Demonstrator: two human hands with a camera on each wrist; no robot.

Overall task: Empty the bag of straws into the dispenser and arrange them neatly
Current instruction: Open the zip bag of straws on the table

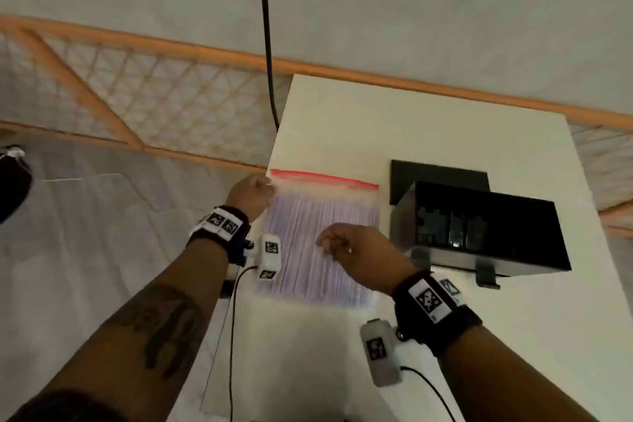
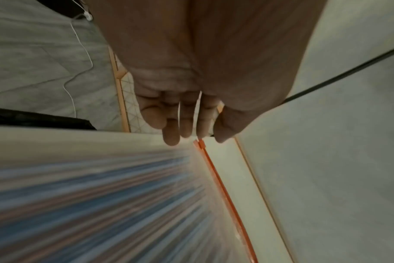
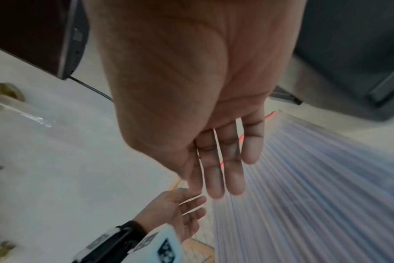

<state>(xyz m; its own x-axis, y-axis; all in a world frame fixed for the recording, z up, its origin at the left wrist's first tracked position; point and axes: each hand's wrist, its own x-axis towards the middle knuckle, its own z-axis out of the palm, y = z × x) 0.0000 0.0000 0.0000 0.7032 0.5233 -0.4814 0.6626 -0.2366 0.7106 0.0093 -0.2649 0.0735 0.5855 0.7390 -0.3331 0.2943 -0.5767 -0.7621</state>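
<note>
A clear zip bag (image 1: 308, 216) full of pale purple and white straws lies flat on the white table (image 1: 411, 120). Its red zip strip (image 1: 325, 178) faces away from me. My left hand (image 1: 251, 193) sits at the bag's far left corner by the zip strip (image 2: 223, 186), fingers (image 2: 171, 135) loosely bent and holding nothing. My right hand (image 1: 346, 247) hovers over the middle of the bag (image 3: 304, 186) with straight fingers (image 3: 234, 178). The black dispenser box (image 1: 479, 226) stands just right of the bag, its lid (image 1: 438, 178) swung back.
The bag's left side lies close to the table's left edge, with grey floor (image 1: 85, 250) beyond. A black cable (image 1: 267, 44) hangs down behind the table. A wooden lattice rail (image 1: 137, 96) runs along the wall. Bare table lies in front of the bag and behind the dispenser.
</note>
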